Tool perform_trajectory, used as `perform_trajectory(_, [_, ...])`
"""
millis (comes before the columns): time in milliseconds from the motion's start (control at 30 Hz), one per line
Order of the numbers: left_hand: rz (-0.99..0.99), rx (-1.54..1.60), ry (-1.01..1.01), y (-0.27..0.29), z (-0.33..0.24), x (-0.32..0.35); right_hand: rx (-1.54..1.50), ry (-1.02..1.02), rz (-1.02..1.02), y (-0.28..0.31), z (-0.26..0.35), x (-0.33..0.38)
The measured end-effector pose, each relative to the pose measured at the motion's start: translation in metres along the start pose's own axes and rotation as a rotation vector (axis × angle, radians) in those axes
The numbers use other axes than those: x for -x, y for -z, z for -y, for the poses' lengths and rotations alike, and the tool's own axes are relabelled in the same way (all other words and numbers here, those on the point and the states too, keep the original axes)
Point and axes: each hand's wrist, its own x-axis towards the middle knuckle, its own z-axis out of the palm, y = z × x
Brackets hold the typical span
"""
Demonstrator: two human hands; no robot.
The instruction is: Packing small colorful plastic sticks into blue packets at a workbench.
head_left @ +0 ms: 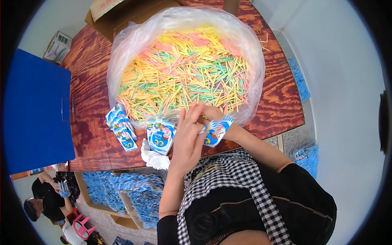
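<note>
My left hand (188, 136) is in front of me at the table's near edge, its fingers closed about a small blue and white packet (217, 131). Right behind and partly covered by it, my right hand (216, 113) has its fingers curled together; what they pinch is mostly hidden. Just beyond both hands lies a large clear plastic bag (258, 81), rolled open and full of thin pink, yellow and green sticks (183, 71). Left of my left hand, a stack of the same packets (161, 136) lies beside a crumpled white cloth (155, 156).
More packets (121, 127) lie further left on the wood-patterned table (87, 98). An open cardboard box (134, 16) stands behind the bag, a blue panel (36, 114) at left. Boxes of blue packets (141, 192) sit below the edge. Another person (47, 200) works at lower left.
</note>
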Motion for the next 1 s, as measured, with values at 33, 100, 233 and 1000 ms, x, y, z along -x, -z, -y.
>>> perform_trajectory(33, [0.001,0.000,0.001,0.000,0.001,-0.001,-0.001,-0.001,0.000,0.000,-0.002,0.001])
perform_trajectory(100, [0.061,-0.020,0.025,0.000,0.003,-0.002,-0.176,-0.106,0.026,-0.001,-0.004,0.002])
perform_trajectory(233, [-0.159,0.392,0.139,-0.003,0.012,0.015,-0.113,-0.105,-0.050,0.002,0.004,-0.004])
perform_trajectory(1000, [-0.744,0.945,0.608,-0.011,0.033,0.063,-0.116,-0.166,-0.116,0.014,0.017,0.012])
